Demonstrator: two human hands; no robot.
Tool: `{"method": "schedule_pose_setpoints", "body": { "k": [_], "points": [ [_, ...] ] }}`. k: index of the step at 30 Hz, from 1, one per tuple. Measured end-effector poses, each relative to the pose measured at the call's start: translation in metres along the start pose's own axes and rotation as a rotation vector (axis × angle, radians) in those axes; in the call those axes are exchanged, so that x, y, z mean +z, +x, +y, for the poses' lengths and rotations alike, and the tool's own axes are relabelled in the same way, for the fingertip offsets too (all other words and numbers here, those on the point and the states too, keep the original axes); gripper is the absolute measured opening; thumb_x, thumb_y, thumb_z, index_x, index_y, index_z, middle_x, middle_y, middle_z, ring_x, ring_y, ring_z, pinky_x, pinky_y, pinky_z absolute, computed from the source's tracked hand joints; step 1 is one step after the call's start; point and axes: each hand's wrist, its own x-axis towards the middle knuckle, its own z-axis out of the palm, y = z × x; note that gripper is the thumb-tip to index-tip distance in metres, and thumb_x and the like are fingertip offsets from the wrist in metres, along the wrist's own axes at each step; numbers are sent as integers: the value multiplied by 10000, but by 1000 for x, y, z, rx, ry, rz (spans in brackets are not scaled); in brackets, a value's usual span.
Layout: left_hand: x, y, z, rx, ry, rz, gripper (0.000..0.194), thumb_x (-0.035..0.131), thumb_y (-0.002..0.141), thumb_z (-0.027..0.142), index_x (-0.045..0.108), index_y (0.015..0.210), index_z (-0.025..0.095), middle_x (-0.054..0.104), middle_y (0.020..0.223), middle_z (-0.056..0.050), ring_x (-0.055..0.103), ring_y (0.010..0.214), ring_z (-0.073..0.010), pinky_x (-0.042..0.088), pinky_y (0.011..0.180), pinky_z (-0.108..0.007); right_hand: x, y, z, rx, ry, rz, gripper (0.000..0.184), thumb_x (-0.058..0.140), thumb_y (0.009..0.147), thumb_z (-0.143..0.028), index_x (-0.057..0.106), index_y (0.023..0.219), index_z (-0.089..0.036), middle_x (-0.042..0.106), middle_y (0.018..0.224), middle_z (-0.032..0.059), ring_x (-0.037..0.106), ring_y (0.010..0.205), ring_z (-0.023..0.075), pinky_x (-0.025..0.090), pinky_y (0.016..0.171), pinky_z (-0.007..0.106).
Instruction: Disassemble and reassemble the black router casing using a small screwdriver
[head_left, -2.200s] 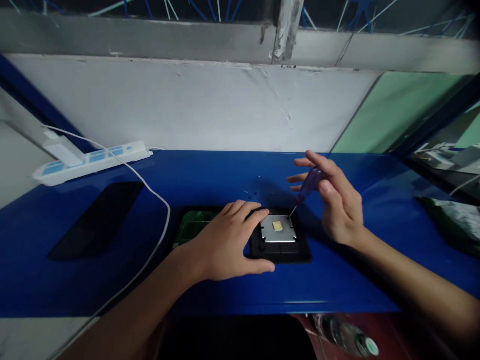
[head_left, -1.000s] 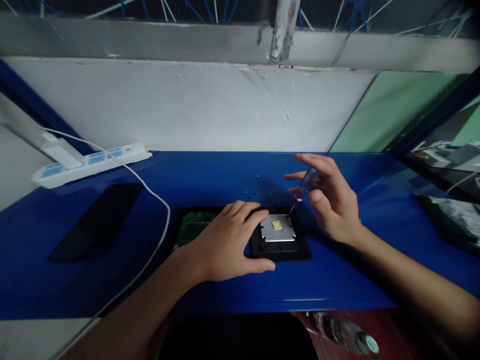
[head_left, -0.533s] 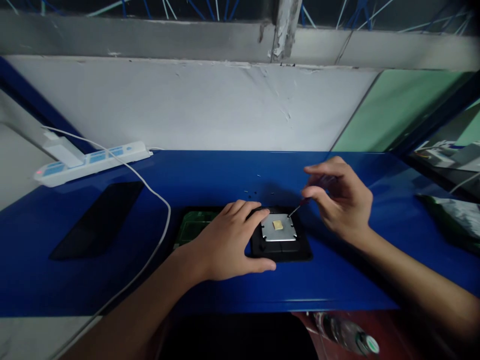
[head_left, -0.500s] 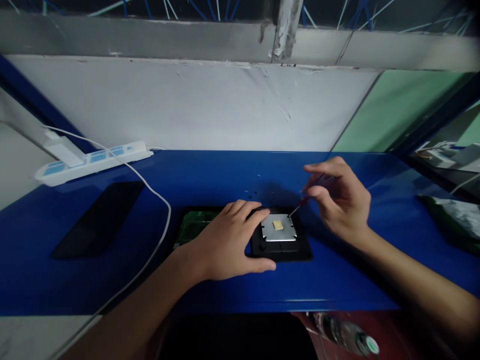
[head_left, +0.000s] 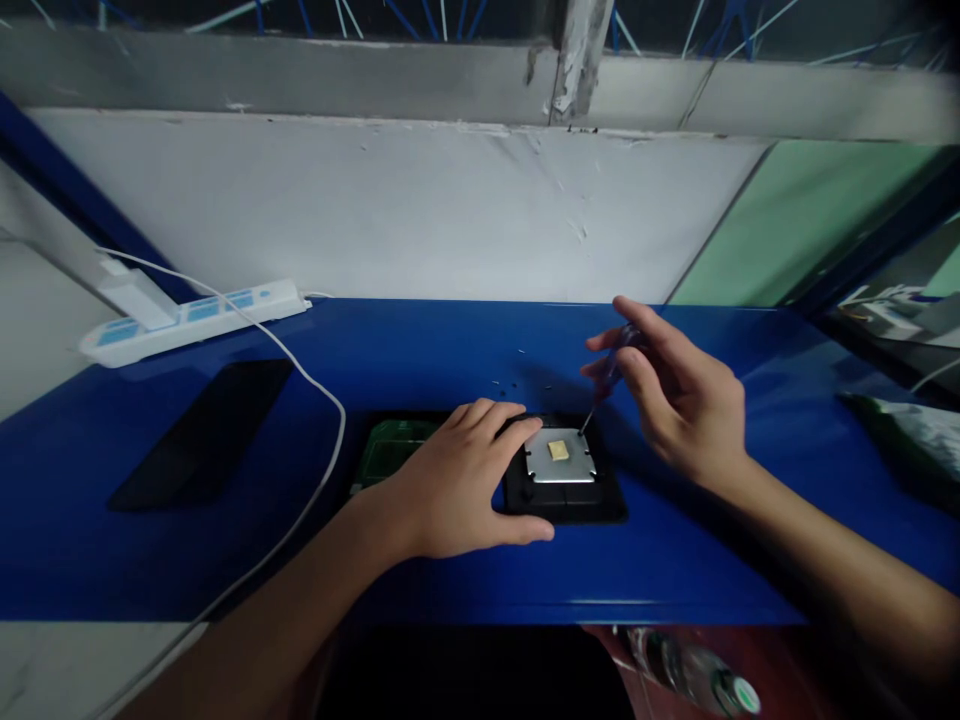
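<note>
My right hand (head_left: pixel 682 390) grips a slim screwdriver (head_left: pixel 616 362) between thumb and fingers, its handle looking purplish and see-through. The screwdriver's tip meets the upper right corner of a silver metal plate (head_left: pixel 541 468). A small yellowish square pad (head_left: pixel 559 451) sits on the plate, which lies on a black casing (head_left: pixel 574 510). Across the casing's left side rests my left hand (head_left: pixel 457 490), open, with fingers stretched and thumb apart at the front edge. Left of it, partly covered by that hand, is a green circuit board (head_left: pixel 394 450) in a dark frame.
Several tiny screws (head_left: pixel 514 386) lie behind the casing on the blue table (head_left: pixel 420 340). To the left are a dark flat slab (head_left: pixel 202 435), a white cable (head_left: pixel 341 420) and a power strip (head_left: pixel 202 320). A green-and-silver packet (head_left: pixel 911 440) lies right; a bottle (head_left: pixel 697 675) is below.
My right hand's fingers have shifted around the screwdriver, and its handle now stands more upright. The tip stays at the same plate corner. My left hand keeps its place; the view shifts slightly.
</note>
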Motion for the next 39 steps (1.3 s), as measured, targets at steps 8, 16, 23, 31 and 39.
{"method": "schedule_pose_setpoints", "body": {
  "k": [8, 16, 23, 31, 39],
  "points": [
    [1, 0, -2, 3, 18, 2, 869, 729, 768, 639, 447, 1443, 170, 478, 1465, -157, 447, 1325, -358, 374, 1102, -534, 0, 1, -7, -82, -216, 27, 434, 525, 974, -196, 522, 1398, -289, 715, 987, 38, 704, 730, 154, 607, 752, 356],
    [1, -2, -2, 0, 7, 18, 862, 736, 761, 633, 446, 1441, 191, 477, 1469, -146, 444, 1334, -369, 370, 1109, -547, 1, -2, 5, -160, -141, 49, 560, 595, 932, -179, 450, 1456, -312, 668, 956, 37, 654, 744, 173, 599, 728, 394],
    [1, -1, -1, -9, 9, 10, 861, 726, 759, 646, 455, 1436, 188, 486, 1458, -137, 450, 1318, -366, 384, 1093, -529, 6, 2, 19, 46, 53, 179, 315, 729, 859, -215, 602, 1142, -270, 741, 1013, 23, 743, 877, 186, 615, 815, 358],
    [2, -1, -1, -11, 5, 2, 890, 709, 760, 679, 448, 1448, 177, 479, 1460, -138, 448, 1313, -359, 383, 1091, -519, 16, -2, 25, 145, 74, 72, 248, 745, 848, -296, 585, 1031, -250, 760, 1016, 29, 761, 904, 214, 627, 780, 364],
    [6, -2, -4, 5, 5, 13, 914, 679, 765, 711, 443, 1457, 163, 473, 1467, -138, 438, 1321, -367, 365, 1106, -525, 18, -3, 24, 149, 26, 85, 230, 732, 859, -304, 581, 1023, -247, 763, 1014, 30, 758, 905, 200, 628, 804, 355]
  ]
}}
